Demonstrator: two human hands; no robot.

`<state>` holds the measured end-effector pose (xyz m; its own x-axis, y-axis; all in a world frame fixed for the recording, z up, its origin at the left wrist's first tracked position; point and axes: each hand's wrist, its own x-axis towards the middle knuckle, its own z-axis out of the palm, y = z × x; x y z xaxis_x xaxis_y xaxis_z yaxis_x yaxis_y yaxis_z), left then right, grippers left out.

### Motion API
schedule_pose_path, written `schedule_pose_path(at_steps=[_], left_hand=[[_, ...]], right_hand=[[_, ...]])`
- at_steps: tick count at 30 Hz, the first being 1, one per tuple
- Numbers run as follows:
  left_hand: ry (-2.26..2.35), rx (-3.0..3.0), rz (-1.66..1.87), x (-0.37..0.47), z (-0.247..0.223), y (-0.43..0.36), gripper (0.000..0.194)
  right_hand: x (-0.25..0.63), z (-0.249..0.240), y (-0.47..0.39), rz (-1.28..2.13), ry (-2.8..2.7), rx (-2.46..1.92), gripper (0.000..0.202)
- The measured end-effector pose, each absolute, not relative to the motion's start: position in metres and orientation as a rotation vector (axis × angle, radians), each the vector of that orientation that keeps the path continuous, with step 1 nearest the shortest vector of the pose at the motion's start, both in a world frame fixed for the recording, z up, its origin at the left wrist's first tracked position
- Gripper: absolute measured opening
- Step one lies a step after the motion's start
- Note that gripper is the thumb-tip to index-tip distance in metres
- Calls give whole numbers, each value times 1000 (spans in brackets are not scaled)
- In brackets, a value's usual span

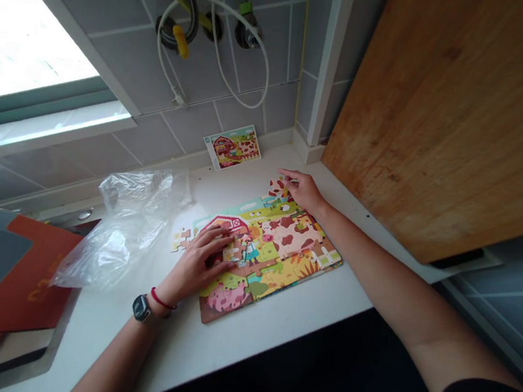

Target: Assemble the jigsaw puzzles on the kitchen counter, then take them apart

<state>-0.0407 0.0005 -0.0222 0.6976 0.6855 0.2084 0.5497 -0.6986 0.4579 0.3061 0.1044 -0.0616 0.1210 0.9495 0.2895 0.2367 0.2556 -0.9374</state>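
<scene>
A farm-scene jigsaw puzzle (276, 267), with a red barn, a spotted cow and a pink pig, lies on the white counter. My left hand (202, 255) rests on its left part, fingers stretched out and covering some of the barn. At the far right corner, my right hand (304, 191) has its fingers bent around a brown-and-white puzzle piece (276, 188); the fingertips partly hide the grip. Another loose-looking piece (181, 240) lies just left of the barn, near my left knuckles.
A small picture card (233, 147) of the same farm scene leans against the tiled wall. To the left lie a crumpled clear plastic bag (128, 225) and an orange-red box (41, 259). A wooden board (456, 105) stands at the right. Hoses and a white cable (267, 64) hang above.
</scene>
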Motion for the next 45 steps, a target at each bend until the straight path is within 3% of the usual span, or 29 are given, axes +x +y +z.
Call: schedule_pose_path(at_steps=[4,9,30,37,45], left_hand=[[932,2561,534,-42,-24,1,40],[906,2541,596,-40,-23,1,34],[988,2530,781,-42,-17,-1,36],[1059,2509,830,-46,-17,-1,43],[1029,2549,775,-40,-19,1,36]], right_hand=[[305,-58,104,948,-1188,-1201,22],[301,-53,101,1159,-1065,-1131,25],[309,-54,104,927,-1222,-1224,31],[311,-52,101,995,-1202,-1207,28],[318,-42,97,1041,-1296,-1206,32]])
